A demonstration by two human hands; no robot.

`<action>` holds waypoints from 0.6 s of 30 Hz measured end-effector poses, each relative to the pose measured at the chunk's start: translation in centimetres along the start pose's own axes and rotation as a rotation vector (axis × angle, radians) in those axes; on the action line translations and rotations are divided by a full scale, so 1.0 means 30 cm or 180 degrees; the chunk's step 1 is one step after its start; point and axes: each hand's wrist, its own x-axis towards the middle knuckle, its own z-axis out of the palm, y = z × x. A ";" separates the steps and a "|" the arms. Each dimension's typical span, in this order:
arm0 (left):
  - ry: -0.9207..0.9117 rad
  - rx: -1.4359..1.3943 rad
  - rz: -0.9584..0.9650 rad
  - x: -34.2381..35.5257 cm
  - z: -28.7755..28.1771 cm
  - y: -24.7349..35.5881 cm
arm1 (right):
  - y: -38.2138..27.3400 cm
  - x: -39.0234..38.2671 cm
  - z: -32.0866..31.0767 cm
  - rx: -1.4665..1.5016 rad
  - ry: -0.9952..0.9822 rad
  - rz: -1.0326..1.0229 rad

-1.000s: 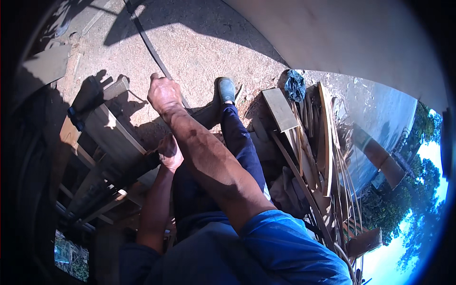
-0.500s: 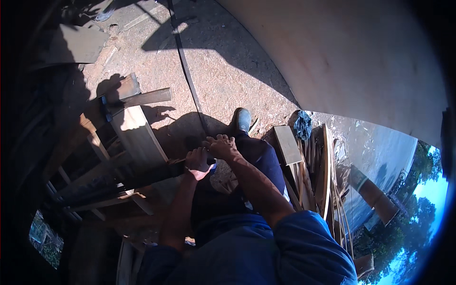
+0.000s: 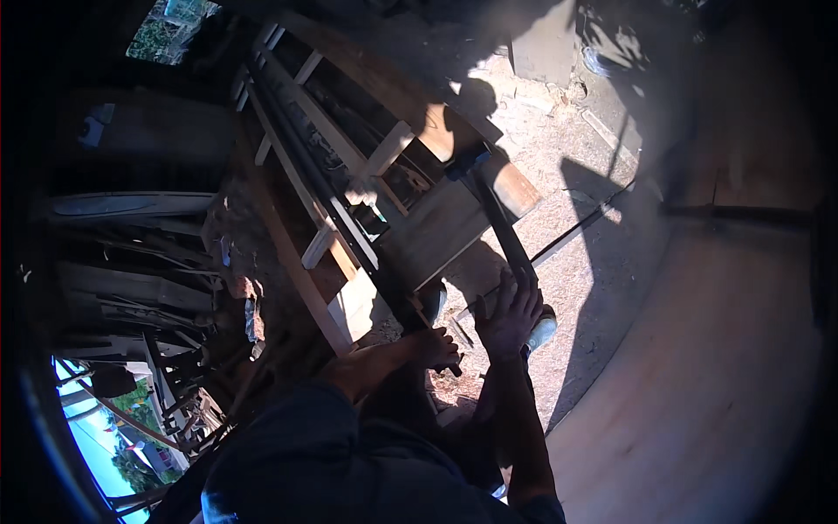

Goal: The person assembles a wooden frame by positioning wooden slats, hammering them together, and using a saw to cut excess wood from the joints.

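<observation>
My left hand (image 3: 429, 348) is closed round a dark, bar-like thing (image 3: 452, 369), whose end pokes out below the fingers. A long dark bar (image 3: 397, 297) runs up to this hand; whether the two are one piece I cannot tell. To the right, my right hand (image 3: 511, 316) has its fingers stretched out. They touch the near end of a narrow dark wooden piece (image 3: 499, 223). That piece slopes up to a blue part (image 3: 467, 165), beside a wide board (image 3: 436, 229) on a wooden frame. Shadow hides much around both hands.
A wooden frame with slats (image 3: 297, 148) fills the upper left. At right stands a large pale panel (image 3: 681, 384). Stacked scrap wood (image 3: 131, 297) lies at far left. Wood shavings (image 3: 567, 288) cover the sunlit ground near my shoe (image 3: 543, 330).
The view has swung left, bringing the frame to the middle. My hands, close together before, are now apart; the right one has moved to the narrow wooden piece.
</observation>
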 end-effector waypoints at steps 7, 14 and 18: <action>-0.0348 0.0029 -0.0187 0.055 -0.002 0.018 | 0.171 0.427 0.274 -0.1101 -0.1587 -0.0233; 0.0469 -0.0116 -0.0964 0.066 0.131 0.124 | 0.353 0.344 0.465 -0.0622 -0.1329 -0.0700; 0.2733 -0.1041 -0.2973 -0.308 0.045 0.036 | 0.352 0.393 0.383 -0.0912 -0.1879 -0.0413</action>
